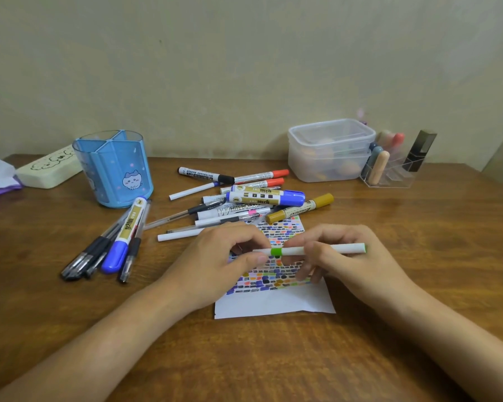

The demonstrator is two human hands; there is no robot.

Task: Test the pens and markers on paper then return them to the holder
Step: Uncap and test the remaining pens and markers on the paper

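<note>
Both forearms reach forward and converge — the left hand pinches with thumb and curled fingers, the right hand likewise curled, fingertips nearly meeting.

Both hands over paper covered in rows of colour swatches. Right hand gripping white marker with green band, held level. Left hand pinching its left end. Blue holder upright at back left. Behind paper, loose pile of markers. Left of paper, cluster of black pens plus 1 blue-capped marker. Clear lidded tub at back right on wooden table.
</note>
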